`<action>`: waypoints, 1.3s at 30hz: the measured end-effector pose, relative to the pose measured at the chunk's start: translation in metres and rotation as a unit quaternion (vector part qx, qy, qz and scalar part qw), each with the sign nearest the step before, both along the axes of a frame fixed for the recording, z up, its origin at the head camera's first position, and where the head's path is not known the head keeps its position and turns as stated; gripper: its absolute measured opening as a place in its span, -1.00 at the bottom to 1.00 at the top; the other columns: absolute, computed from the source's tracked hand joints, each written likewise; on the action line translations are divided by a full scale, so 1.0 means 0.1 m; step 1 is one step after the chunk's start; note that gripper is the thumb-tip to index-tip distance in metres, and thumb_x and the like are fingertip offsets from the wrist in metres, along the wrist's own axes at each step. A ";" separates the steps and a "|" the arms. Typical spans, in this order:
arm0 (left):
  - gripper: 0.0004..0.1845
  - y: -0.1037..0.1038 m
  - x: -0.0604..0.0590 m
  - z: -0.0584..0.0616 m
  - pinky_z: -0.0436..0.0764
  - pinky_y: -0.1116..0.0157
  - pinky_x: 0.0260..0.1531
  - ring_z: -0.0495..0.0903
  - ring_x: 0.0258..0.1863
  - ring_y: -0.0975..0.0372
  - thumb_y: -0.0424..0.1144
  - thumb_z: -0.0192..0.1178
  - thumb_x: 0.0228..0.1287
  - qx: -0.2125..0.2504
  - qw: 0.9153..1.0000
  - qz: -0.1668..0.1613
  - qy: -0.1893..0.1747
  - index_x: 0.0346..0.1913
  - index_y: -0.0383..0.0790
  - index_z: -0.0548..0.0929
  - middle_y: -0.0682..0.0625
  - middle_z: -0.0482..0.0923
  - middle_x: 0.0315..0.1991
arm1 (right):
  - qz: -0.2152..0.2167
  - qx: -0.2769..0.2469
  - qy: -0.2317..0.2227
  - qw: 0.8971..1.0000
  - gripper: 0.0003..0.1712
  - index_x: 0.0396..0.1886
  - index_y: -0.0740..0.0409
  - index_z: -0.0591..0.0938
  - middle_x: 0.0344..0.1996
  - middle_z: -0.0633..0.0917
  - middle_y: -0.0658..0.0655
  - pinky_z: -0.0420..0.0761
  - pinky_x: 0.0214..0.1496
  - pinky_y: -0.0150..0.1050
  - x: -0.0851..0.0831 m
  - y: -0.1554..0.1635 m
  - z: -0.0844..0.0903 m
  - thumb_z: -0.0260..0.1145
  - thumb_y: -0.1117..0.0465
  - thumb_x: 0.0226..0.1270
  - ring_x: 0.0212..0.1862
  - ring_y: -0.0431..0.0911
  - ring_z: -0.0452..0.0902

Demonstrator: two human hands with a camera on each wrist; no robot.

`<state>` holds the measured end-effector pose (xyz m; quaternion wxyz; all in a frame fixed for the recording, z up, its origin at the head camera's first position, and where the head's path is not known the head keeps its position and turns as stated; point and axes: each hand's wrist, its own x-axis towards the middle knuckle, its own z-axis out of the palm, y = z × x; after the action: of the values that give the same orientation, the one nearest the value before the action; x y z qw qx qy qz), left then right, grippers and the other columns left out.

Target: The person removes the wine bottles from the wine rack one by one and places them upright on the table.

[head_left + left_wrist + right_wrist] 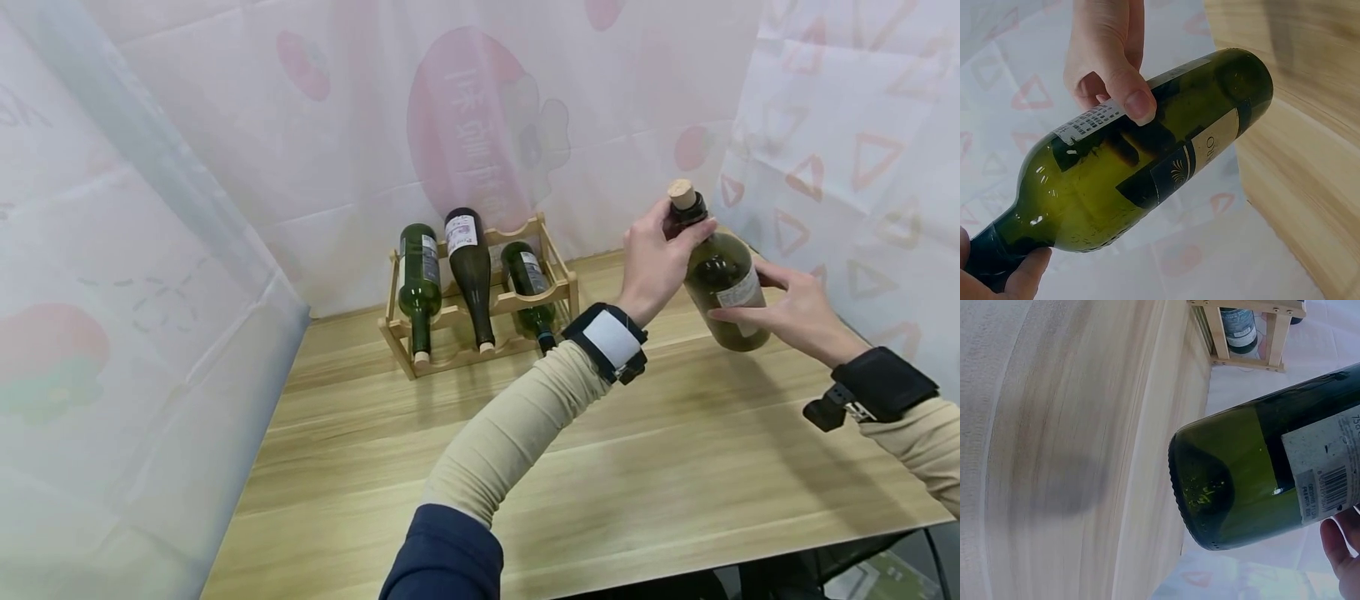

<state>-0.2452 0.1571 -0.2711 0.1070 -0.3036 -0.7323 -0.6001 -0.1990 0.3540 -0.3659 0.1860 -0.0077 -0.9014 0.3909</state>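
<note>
L hand [656,258] grips the neck of a green bottle [723,279], fingers curled just under the cork [682,194]. R hand [787,308] steadies the body w/ straight fingers on the label. Bottle is tilted, held above the table [600,483], its base off the wood. Table is pale wood-grain. Rack [480,292] at the back holds 3 bottles lying down. White printed sheets [225,150] w/ pink shapes wall the space in.

Dark green bottle [723,283] with white-and-black label, tan cork [682,194]; pale wood-grain surface [600,483]; light wooden rack [480,321].
</note>
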 end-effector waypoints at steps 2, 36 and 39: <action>-0.72 0.01 0.00 0.01 0.57 0.65 -0.21 0.71 -0.14 0.35 -0.27 0.33 0.21 0.001 1.000 -0.001 -0.007 -0.04 -0.27 0.61 -0.10 0.73 -0.09 | -0.002 -0.002 0.001 1.000 -0.07 0.36 -0.49 0.32 0.05 0.60 0.05 0.31 -0.19 -0.45 0.00 0.01 0.00 0.56 -0.02 -0.02 -0.10 -0.57 0.32; -0.70 0.20 -0.02 -0.01 0.53 0.67 -0.20 0.69 -0.12 0.42 -0.20 0.31 0.24 -0.034 0.999 0.002 -0.007 0.01 -0.20 0.61 -0.02 0.73 -0.08 | -0.029 0.029 -0.004 0.999 -0.18 0.33 -0.26 0.46 0.13 0.61 0.25 0.28 -0.02 -0.25 0.05 0.16 -0.03 0.54 -0.07 0.01 0.16 0.05 0.38; -0.69 0.21 -0.02 -0.01 0.53 0.67 -0.19 0.68 -0.11 0.42 -0.19 0.30 0.25 -0.036 0.999 0.000 -0.010 0.02 -0.19 0.61 -0.02 0.73 -0.07 | -0.027 0.029 -0.009 0.999 -0.17 0.34 -0.23 0.45 0.14 0.58 0.36 0.30 -0.06 -0.30 0.06 0.16 -0.02 0.53 -0.07 0.01 0.12 -0.06 0.40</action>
<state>-0.2467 0.1778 -0.2717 0.0888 -0.3010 -0.7546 -0.5763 -0.1928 0.3701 -0.3679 0.1889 -0.0297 -0.9134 0.3594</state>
